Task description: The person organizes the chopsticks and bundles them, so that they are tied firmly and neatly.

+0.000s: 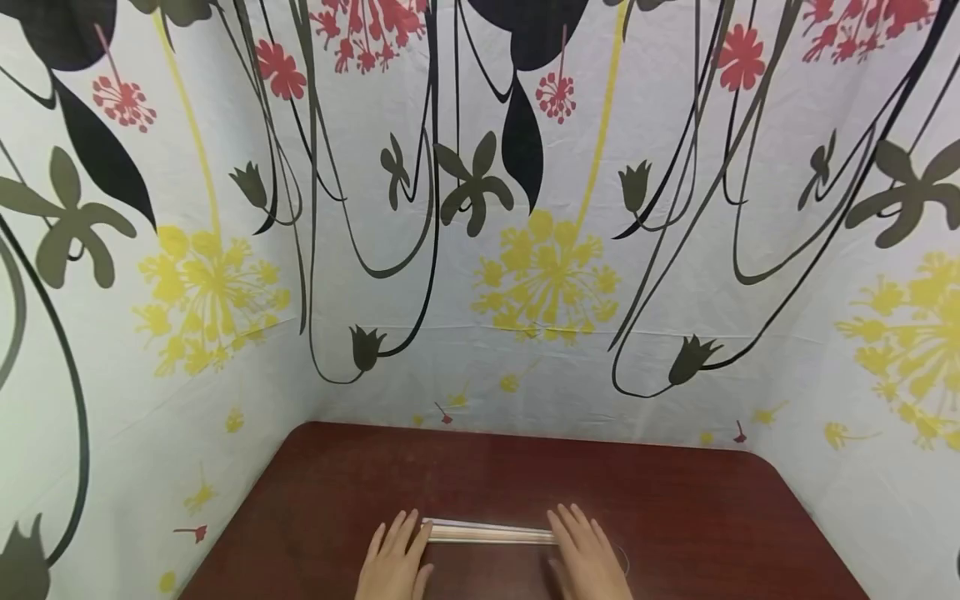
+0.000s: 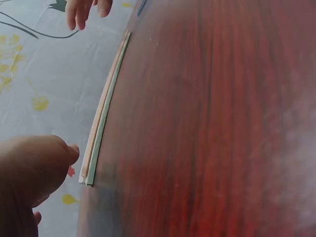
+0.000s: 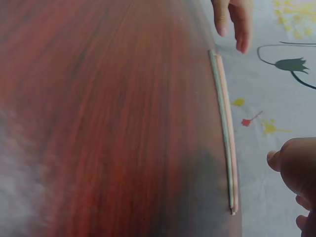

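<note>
A long, narrow bundle of pale, flat strips (image 1: pixel 491 532) lies crosswise on the dark red table; its exact kind I cannot tell. Side on, in the left wrist view, the bundle (image 2: pixel 102 111) shows a tan and a greenish-grey layer, as does the bundle (image 3: pixel 225 128) in the right wrist view. My left hand (image 1: pixel 395 560) is at its left end and my right hand (image 1: pixel 588 557) at its right end, fingers extended. Both wrist views show the left thumb (image 2: pixel 61 153) and right thumb (image 3: pixel 284 160) apart from the strips. Whether any fingertip touches them is unclear.
The wood-grained table (image 1: pixel 525 467) has rounded far corners. Patterned white cloth (image 1: pixel 465 392) with printed flowers and stems hangs behind it and along both sides. A thin curved line, perhaps a string (image 1: pixel 627 560), shows beside the right hand.
</note>
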A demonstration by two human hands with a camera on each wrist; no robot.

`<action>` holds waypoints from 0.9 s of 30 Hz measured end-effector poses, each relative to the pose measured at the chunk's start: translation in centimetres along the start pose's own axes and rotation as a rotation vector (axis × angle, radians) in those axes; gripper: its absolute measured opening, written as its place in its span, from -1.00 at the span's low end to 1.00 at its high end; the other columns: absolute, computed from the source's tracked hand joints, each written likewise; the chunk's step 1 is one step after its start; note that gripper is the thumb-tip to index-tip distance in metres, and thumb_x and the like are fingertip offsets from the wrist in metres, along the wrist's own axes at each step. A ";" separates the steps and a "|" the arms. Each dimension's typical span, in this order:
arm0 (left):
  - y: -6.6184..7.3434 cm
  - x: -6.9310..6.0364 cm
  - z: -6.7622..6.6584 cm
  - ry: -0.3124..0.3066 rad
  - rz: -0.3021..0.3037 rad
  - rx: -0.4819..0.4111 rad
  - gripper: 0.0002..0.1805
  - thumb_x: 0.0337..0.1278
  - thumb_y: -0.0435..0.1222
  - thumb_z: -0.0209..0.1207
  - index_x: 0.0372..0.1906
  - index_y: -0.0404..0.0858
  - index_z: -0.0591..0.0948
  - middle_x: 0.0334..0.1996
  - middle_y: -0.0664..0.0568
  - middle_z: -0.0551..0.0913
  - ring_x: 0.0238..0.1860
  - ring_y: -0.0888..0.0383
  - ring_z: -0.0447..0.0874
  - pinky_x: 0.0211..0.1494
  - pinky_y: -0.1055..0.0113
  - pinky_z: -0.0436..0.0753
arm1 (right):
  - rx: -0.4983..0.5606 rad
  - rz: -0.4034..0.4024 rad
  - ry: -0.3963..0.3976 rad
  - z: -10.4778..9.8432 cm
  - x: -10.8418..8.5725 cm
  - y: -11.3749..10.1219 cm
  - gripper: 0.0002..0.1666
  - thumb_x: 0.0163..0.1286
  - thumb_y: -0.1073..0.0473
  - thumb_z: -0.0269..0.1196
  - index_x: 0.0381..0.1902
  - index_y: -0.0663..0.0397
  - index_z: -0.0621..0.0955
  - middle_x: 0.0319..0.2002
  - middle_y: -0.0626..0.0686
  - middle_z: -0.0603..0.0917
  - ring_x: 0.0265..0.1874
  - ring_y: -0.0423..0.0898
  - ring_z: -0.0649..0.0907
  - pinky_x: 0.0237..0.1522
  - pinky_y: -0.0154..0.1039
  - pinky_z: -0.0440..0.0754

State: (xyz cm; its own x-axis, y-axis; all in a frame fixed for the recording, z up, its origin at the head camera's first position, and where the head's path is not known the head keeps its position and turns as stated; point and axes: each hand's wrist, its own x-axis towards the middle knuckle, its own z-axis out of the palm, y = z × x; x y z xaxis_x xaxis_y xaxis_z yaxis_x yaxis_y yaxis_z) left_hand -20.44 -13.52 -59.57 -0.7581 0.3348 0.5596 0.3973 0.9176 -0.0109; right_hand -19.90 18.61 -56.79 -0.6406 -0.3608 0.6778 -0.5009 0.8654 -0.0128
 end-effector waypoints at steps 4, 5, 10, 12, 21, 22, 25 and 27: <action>0.0 0.5 0.3 -0.069 -0.012 -0.008 -0.39 -0.07 -0.12 0.45 0.19 -0.13 0.63 0.23 -0.12 0.59 0.27 -0.11 0.53 0.28 -0.09 0.44 | 0.012 0.014 -0.069 0.8 0.5 -0.1 -0.19 -0.09 0.22 0.57 0.20 0.22 0.60 0.17 0.21 0.65 0.19 0.20 0.60 0.21 0.12 0.47; 0.0 0.6 0.3 -0.076 -0.009 -0.006 -0.39 -0.07 -0.13 0.46 0.19 -0.13 0.63 0.23 -0.12 0.59 0.27 -0.10 0.53 0.28 -0.09 0.45 | 0.013 0.021 -0.096 1.0 0.6 0.0 -0.20 -0.07 0.23 0.56 0.21 0.23 0.60 0.17 0.21 0.64 0.20 0.20 0.60 0.17 0.17 0.50; 0.1 0.9 0.7 -0.086 0.006 0.004 -0.38 -0.10 -0.17 0.48 0.19 -0.13 0.63 0.22 -0.13 0.60 0.25 -0.11 0.56 0.27 -0.08 0.48 | 0.017 0.061 -0.214 2.3 0.5 0.0 -0.19 -0.02 0.22 0.54 0.26 0.21 0.57 0.22 0.22 0.62 0.25 0.19 0.56 0.23 0.18 0.47; 0.2 1.0 0.9 -0.102 -0.004 -0.001 -0.38 -0.09 -0.17 0.47 0.20 -0.13 0.62 0.22 -0.12 0.60 0.26 -0.10 0.55 0.28 -0.08 0.47 | 0.022 0.062 -0.234 2.7 0.5 0.0 -0.18 -0.02 0.22 0.54 0.26 0.22 0.56 0.22 0.23 0.61 0.26 0.20 0.56 0.23 0.19 0.47; 1.0 1.5 2.3 -0.212 -0.023 -0.048 -0.40 0.05 -0.29 0.39 0.28 -0.14 0.58 0.32 -0.09 0.53 0.36 -0.11 0.46 0.35 -0.08 0.41 | 0.031 0.045 -0.358 4.0 0.6 -0.6 -0.23 -0.02 0.58 0.30 0.26 0.30 0.54 0.23 0.27 0.58 0.26 0.23 0.55 0.24 0.17 0.47; 1.1 1.7 2.4 -0.224 -0.019 -0.050 -0.38 0.02 -0.36 0.38 0.29 -0.15 0.57 0.33 -0.09 0.52 0.36 -0.11 0.44 0.35 -0.08 0.40 | 0.032 0.038 -0.373 4.0 0.6 -0.7 -0.20 -0.06 0.62 0.27 0.26 0.32 0.53 0.24 0.28 0.58 0.26 0.24 0.55 0.24 0.17 0.47; 1.2 2.1 2.9 -0.267 -0.016 -0.063 -0.25 -0.13 -0.54 0.33 0.33 -0.15 0.54 0.36 -0.08 0.50 0.39 -0.10 0.41 0.37 -0.09 0.38 | 0.030 0.009 -0.374 4.4 0.8 -0.7 -0.20 -0.08 0.62 0.29 0.24 0.33 0.54 0.20 0.25 0.61 0.19 0.22 0.60 0.19 0.16 0.52; 1.3 2.4 3.0 -0.302 -0.020 -0.077 -0.16 -0.25 -0.61 0.30 0.34 -0.14 0.52 0.36 -0.08 0.49 0.39 -0.11 0.40 0.38 -0.10 0.36 | 0.022 -0.002 -0.375 4.6 0.9 -0.7 -0.24 -0.05 0.58 0.33 0.22 0.30 0.56 0.16 0.22 0.64 0.14 0.20 0.64 0.16 0.15 0.54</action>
State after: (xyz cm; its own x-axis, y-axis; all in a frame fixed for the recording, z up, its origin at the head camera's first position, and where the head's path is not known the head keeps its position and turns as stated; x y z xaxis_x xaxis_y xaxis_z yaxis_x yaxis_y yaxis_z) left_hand -23.30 -10.92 -60.78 -0.8810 0.3761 0.2870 0.4102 0.9095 0.0672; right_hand -22.76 16.10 -59.54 -0.8059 -0.4686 0.3618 -0.5124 0.8582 -0.0298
